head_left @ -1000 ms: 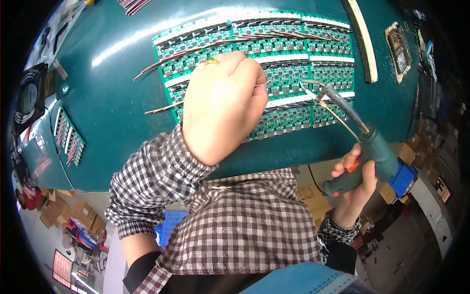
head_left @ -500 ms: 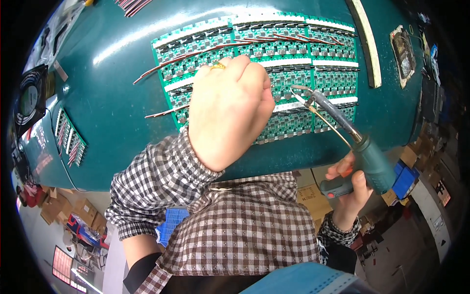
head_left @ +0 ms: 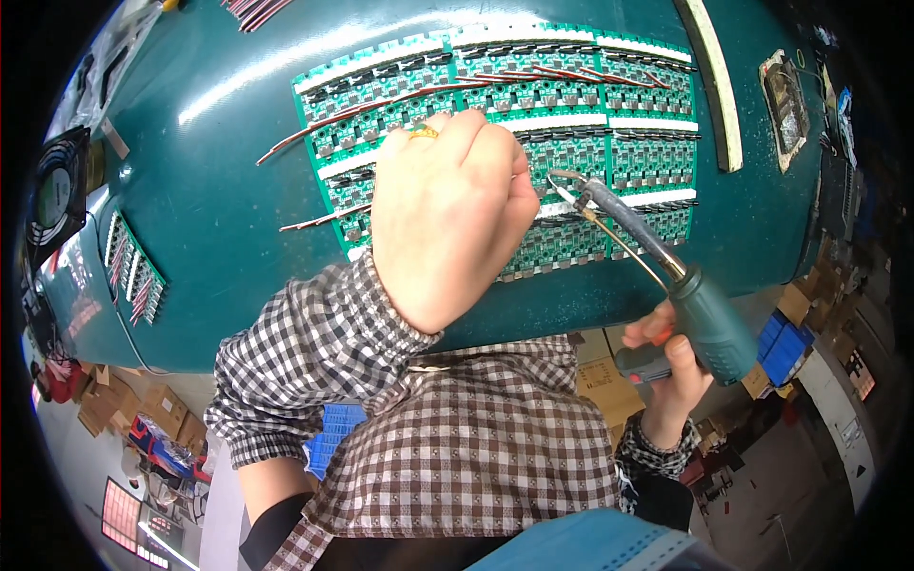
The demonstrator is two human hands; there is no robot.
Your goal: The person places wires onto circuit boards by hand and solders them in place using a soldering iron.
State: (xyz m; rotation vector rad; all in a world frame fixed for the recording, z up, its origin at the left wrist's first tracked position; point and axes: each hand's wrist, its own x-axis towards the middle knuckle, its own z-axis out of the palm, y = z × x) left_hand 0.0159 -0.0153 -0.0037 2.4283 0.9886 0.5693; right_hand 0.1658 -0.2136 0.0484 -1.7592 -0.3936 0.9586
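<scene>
My right hand [head_left: 678,381] is wrapped round the grip of a dark green soldering gun [head_left: 709,324] with a thin brass-coloured side tube. Its metal tip points left and lies just right of my left fingers, over a panel of green circuit boards [head_left: 652,162]. My left hand [head_left: 452,214] is closed above the middle of the panel, a yellow ring on one finger. Its fingertips are turned down and hidden, so what they pinch does not show. A red-and-white wire [head_left: 324,221] runs in under this hand from the left. Another long wire [head_left: 381,100] lies across the upper boards.
A pale curved bar [head_left: 714,86] lies right of the boards, with a small worn tray [head_left: 785,109] beyond it. On the left are a smaller wired board [head_left: 135,266] and a black fan [head_left: 59,195]. More red wires [head_left: 255,11] lie at the far edge.
The soldering gun and my right hand have moved a little left and down, bringing the tip closer to my left fingers. My left hand has shifted slightly right.
</scene>
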